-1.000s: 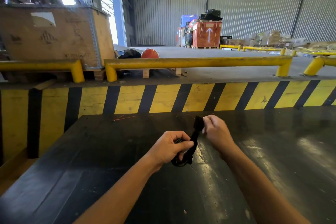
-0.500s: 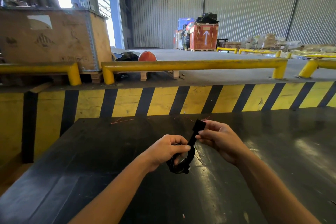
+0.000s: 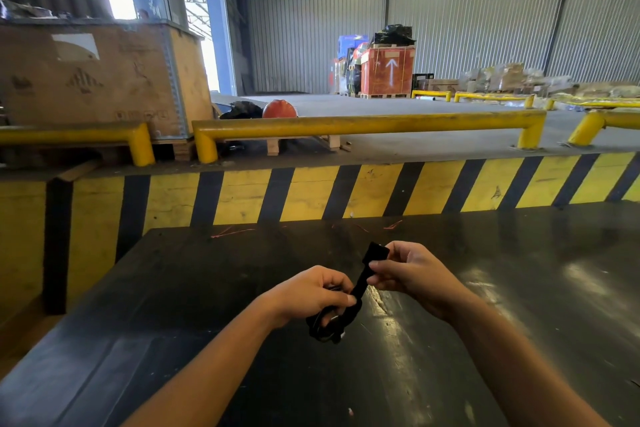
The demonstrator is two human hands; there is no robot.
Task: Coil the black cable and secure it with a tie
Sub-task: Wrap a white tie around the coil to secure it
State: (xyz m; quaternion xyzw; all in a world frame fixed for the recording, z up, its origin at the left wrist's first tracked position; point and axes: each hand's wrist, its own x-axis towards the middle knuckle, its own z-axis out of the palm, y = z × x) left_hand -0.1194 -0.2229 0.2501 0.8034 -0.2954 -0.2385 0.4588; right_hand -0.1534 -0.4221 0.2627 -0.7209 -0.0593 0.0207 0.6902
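Observation:
A small coil of black cable (image 3: 329, 324) hangs just above the black table (image 3: 173, 288), gripped in my left hand (image 3: 311, 293). Most of the coil is hidden under those fingers. A flat black tie strap (image 3: 369, 269) rises from the coil up and to the right. My right hand (image 3: 407, 272) pinches the strap near its wide free end, which sticks up past the fingers. Both hands are close together at the middle of the table.
The black table has a glossy patch at the right (image 3: 519, 305). Behind it runs a yellow-and-black striped wall (image 3: 311, 191) topped by yellow guard rails (image 3: 363, 123). A large wooden crate (image 3: 97, 80) stands at the back left.
My right hand turned from knuckles up to palm facing me and shifted slightly right, still pinching the strap. The left hand keeps the coil in about the same place.

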